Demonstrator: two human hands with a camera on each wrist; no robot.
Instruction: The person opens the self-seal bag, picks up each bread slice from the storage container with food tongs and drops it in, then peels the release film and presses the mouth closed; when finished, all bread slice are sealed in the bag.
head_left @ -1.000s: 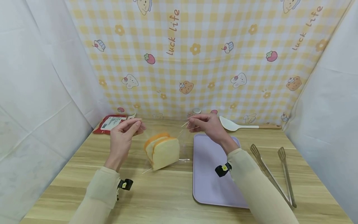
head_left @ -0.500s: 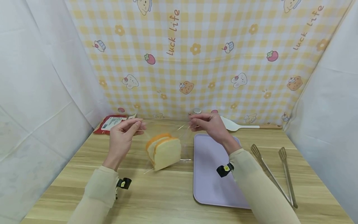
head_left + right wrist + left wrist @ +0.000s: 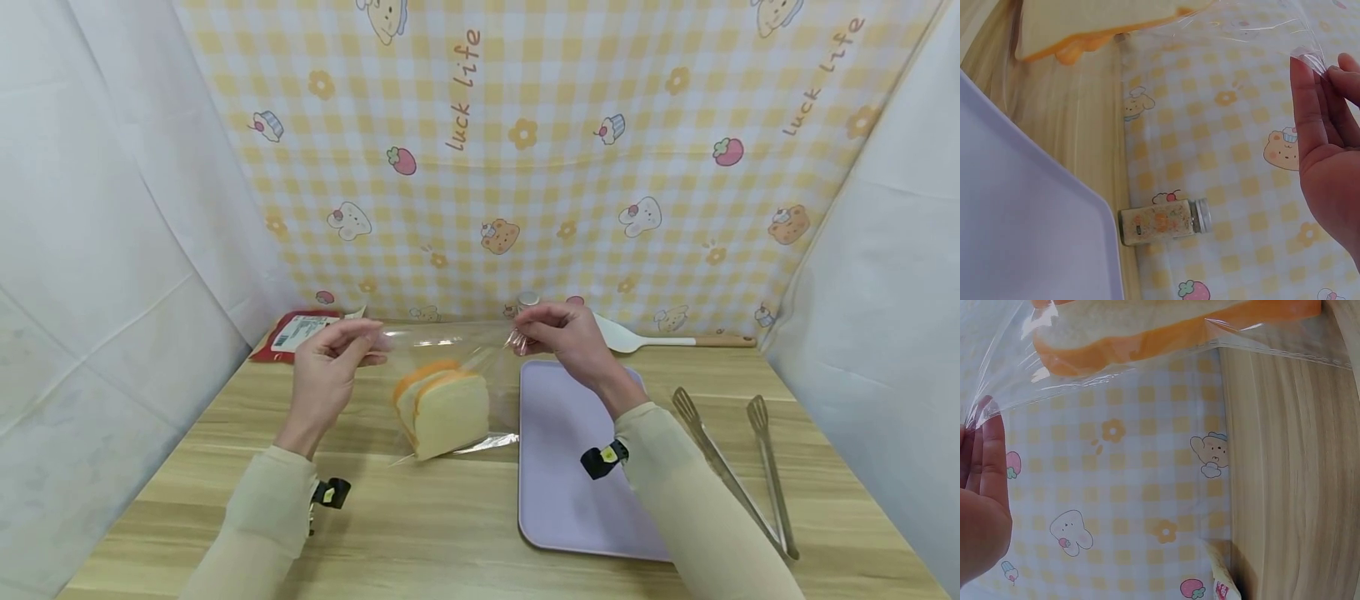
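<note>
A clear plastic bag (image 3: 442, 337) hangs between my two hands, with bread slices (image 3: 452, 417) standing inside it near the wood-look table. My left hand (image 3: 327, 375) pinches the bag's upper left corner between thumb and fingers. At the opposite upper corner, my right hand (image 3: 566, 342) does the same. In the left wrist view the bread's orange crust (image 3: 1147, 344) shows through the film, and the left fingers (image 3: 992, 456) grip gathered plastic. Crinkled film is bunched at the right fingertips (image 3: 1302, 69) in the right wrist view.
A lilac tray (image 3: 577, 475) lies right of the bag. Metal tongs (image 3: 731, 475) are farther right. A white spatula (image 3: 667, 340) with a wooden handle, a seasoning jar (image 3: 1163, 222) and a red packet (image 3: 288, 333) sit along the patterned backdrop cloth.
The bag's top edge has been drawn taut and its film shows more shine. The bread has shifted slightly right. Both hands keep their hold, the right one moving slightly right.
</note>
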